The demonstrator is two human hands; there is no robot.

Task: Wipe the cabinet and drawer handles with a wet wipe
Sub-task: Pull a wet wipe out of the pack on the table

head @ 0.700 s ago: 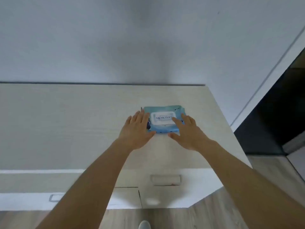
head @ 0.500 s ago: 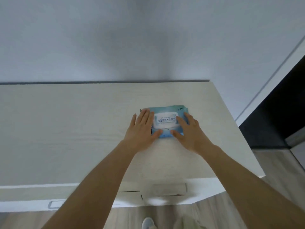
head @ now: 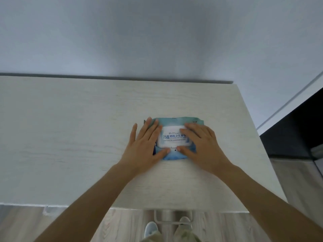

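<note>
**Both my hands flat on a pack of wet wipes on the cabinet top**

I look down at a pale wood-grain cabinet top (head: 73, 137) set against a plain grey-white wall (head: 157, 35). A blue pack of wet wipes (head: 176, 138) lies flat on it, right of centre, with a white lid label printed in blue characters.

My left hand (head: 146, 145) lies open, palm down, fingers spread and straight, covering the pack's left edge; its thumb touches the pack's near edge. My right hand (head: 201, 145) is also open and palm down, fingers loosely together over the lid's right side, thumb pointing inward toward the left thumb. Neither hand grips anything; both simply press on the pack.

The hands hide the pack's two sides and part of the label text. Just below the cabinet's front edge, a pale drawer handle (head: 173, 218) shows only as a thin frame; the drawer fronts are out of sight. My shoes (head: 151, 229) and the wood floor (head: 122, 224) appear at the bottom. A dark opening (head: 297, 130) lies to the right, its contents unreadable.
</note>
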